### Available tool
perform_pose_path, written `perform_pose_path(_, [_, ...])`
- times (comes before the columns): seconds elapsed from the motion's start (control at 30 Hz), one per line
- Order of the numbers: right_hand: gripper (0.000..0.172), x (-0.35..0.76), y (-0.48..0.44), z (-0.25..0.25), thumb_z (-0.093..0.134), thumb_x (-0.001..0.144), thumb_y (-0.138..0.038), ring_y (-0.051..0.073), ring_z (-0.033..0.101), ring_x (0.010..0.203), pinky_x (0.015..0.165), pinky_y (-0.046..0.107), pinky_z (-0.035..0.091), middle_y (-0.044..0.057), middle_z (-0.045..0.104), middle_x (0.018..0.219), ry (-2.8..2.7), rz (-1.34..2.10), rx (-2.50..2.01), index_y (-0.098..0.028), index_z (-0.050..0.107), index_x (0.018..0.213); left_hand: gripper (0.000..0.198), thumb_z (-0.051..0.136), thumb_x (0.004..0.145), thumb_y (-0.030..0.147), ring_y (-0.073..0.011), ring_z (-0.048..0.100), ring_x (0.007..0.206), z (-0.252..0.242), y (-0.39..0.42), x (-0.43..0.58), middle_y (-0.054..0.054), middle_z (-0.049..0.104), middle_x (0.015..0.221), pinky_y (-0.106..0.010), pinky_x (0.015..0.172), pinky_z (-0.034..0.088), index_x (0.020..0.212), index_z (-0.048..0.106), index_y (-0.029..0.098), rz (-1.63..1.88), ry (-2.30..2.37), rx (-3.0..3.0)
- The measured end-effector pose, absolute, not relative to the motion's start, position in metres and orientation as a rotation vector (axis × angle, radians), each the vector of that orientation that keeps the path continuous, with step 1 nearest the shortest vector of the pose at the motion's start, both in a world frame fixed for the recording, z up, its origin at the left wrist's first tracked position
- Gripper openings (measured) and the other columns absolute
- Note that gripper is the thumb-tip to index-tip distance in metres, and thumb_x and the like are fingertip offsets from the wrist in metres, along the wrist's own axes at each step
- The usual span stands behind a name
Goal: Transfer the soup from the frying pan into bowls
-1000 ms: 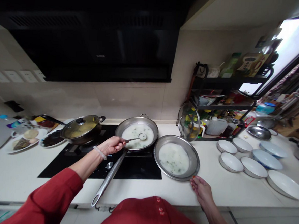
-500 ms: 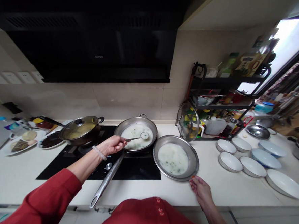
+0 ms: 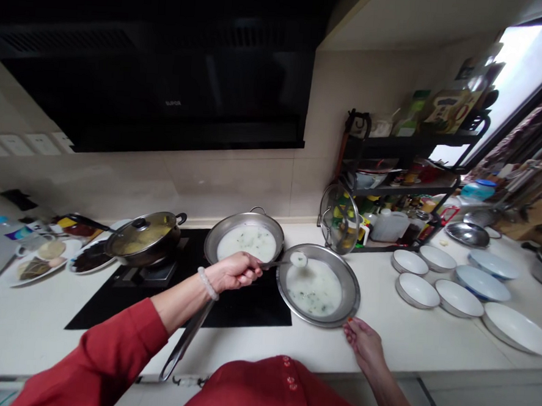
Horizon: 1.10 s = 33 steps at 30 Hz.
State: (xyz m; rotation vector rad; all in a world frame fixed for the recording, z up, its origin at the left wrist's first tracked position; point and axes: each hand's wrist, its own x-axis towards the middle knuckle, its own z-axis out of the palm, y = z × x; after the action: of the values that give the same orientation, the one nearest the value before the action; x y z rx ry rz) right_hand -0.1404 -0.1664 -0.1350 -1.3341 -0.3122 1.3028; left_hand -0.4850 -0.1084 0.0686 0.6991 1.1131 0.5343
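My left hand [image 3: 235, 272] is closed round the handle of a metal ladle [image 3: 297, 260]. The ladle's full bowl hangs over the far rim of a wide steel basin [image 3: 350, 289] that holds white soup with green bits. Behind it, a long-handled steel pan [image 3: 214, 239] of the same white soup sits on the black cooktop [image 3: 246, 305]. My right hand [image 3: 364, 345] rests on the counter at the basin's near edge, fingertips touching its rim, holding nothing.
A lidded pot [image 3: 142, 239] stands on the left burner, with plates of food [image 3: 42, 256] beyond it. Several empty white bowls [image 3: 447, 287] lie on the counter to the right. A black rack [image 3: 405, 180] with bottles and a glass lid [image 3: 341, 219] stands at the back.
My left hand has carried the filled ladle rightward, out of the pan and over the steel basin. My right hand has stayed at the basin's edge.
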Motion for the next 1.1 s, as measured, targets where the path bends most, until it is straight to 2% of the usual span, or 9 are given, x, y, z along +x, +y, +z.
perform_pose_path(0.1, [0.033, -0.141, -0.166, -0.136, 0.081, 0.042, -0.022, 0.01, 0.056, 0.047, 0.043, 0.018, 0.043, 0.0, 0.065, 0.053, -0.309, 1.297, -1.341, -0.018, 0.06, 0.069, 0.016, 0.044, 0.077, 0.004, -0.0025, 0.023, 0.033, 0.043, -0.11, -0.457, 0.005, 0.044, 0.054, -0.015, 0.033, 0.016, 0.069, 0.044, 0.018, 0.437, 1.318, 1.053])
perform_pose_path(0.23, [0.031, -0.141, -0.167, -0.136, 0.08, 0.044, -0.023, 0.011, 0.055, 0.047, 0.043, 0.02, 0.043, -0.001, 0.065, 0.053, -0.329, 1.289, -1.349, -0.019, 0.061, 0.069, 0.022, 0.05, 0.075, 0.003, -0.0082, 0.035, 0.038, 0.013, -0.117, -0.43, 0.002, 0.045, 0.051, -0.023, 0.04, 0.027, 0.061, 0.047, 0.019, 0.46, 1.384, 1.261])
perform_pose_path(0.33, [0.031, -0.141, -0.167, -0.135, 0.08, 0.045, -0.024, 0.011, 0.055, 0.048, 0.043, 0.019, 0.042, 0.0, 0.065, 0.053, -0.332, 1.297, -1.353, -0.018, 0.061, 0.069, 0.028, 0.059, 0.066, -0.003, -0.0192, 0.054, 0.059, 0.002, -0.125, -0.426, -0.002, 0.046, 0.055, -0.031, 0.057, 0.039, 0.055, 0.049, 0.021, 0.517, 1.358, 1.426])
perform_pose_path(0.43, [0.033, -0.142, -0.167, -0.135, 0.08, 0.044, -0.024, 0.011, 0.055, 0.048, 0.043, 0.019, 0.042, 0.0, 0.065, 0.053, -0.322, 1.276, -1.357, -0.018, 0.061, 0.07, 0.024, 0.061, 0.064, -0.003, -0.0266, 0.06, 0.076, -0.003, -0.131, -0.431, -0.008, 0.054, 0.071, -0.036, 0.07, 0.041, 0.068, 0.057, 0.021, 0.566, 1.288, 1.729])
perform_pose_path(0.53, [0.034, -0.142, -0.167, -0.136, 0.08, 0.043, -0.023, 0.01, 0.055, 0.048, 0.043, 0.019, 0.042, 0.0, 0.064, 0.053, -0.317, 1.264, -1.361, -0.017, 0.06, 0.07, 0.021, 0.059, 0.068, 0.001, -0.0235, 0.059, 0.072, 0.0, -0.133, -0.44, -0.009, 0.056, 0.078, -0.035, 0.07, 0.042, 0.08, 0.06, 0.019, 0.58, 1.213, 2.004])
perform_pose_path(0.63, [0.033, -0.141, -0.167, -0.136, 0.08, 0.044, -0.024, 0.011, 0.055, 0.048, 0.043, 0.018, 0.041, 0.0, 0.064, 0.052, -0.332, 1.286, -1.36, -0.017, 0.06, 0.07, 0.014, 0.056, 0.074, 0.005, -0.0158, 0.053, 0.063, 0.013, -0.128, -0.453, -0.004, 0.055, 0.069, -0.027, 0.062, 0.041, 0.079, 0.06, 0.018, 0.659, 1.221, 1.893])
perform_pose_path(0.8, [0.032, -0.139, -0.167, -0.135, 0.079, 0.046, -0.023, 0.011, 0.056, 0.048, 0.043, 0.018, 0.042, 0.0, 0.064, 0.052, -0.327, 1.304, -1.372, -0.018, 0.06, 0.071, 0.007, 0.051, 0.08, 0.012, -0.0037, 0.027, 0.037, 0.041, -0.113, -0.495, 0.004, 0.049, 0.059, -0.018, 0.037, 0.018, 0.082, 0.055, 0.015, 0.845, 1.268, 1.103])
perform_pose_path(0.93, [0.031, -0.139, -0.166, -0.135, 0.079, 0.047, -0.024, 0.013, 0.057, 0.048, 0.043, 0.02, 0.042, 0.0, 0.064, 0.053, -0.351, 1.292, -1.398, -0.019, 0.06, 0.07, 0.011, 0.052, 0.078, 0.004, -0.0026, 0.027, 0.033, 0.043, -0.098, -0.542, 0.006, 0.049, 0.051, -0.016, 0.035, 0.015, 0.079, 0.057, 0.013, 1.008, 1.45, 0.937])
perform_pose_path(1.1, [0.031, -0.138, -0.166, -0.135, 0.079, 0.047, -0.023, 0.013, 0.057, 0.048, 0.044, 0.021, 0.044, 0.0, 0.064, 0.053, -0.331, 1.308, -1.396, -0.02, 0.06, 0.071, 0.025, 0.052, 0.071, -0.01, -0.0042, 0.036, 0.031, 0.025, -0.084, -0.576, 0.006, 0.046, 0.04, -0.015, 0.033, 0.015, 0.066, 0.057, 0.014, 1.077, 1.645, 0.832])
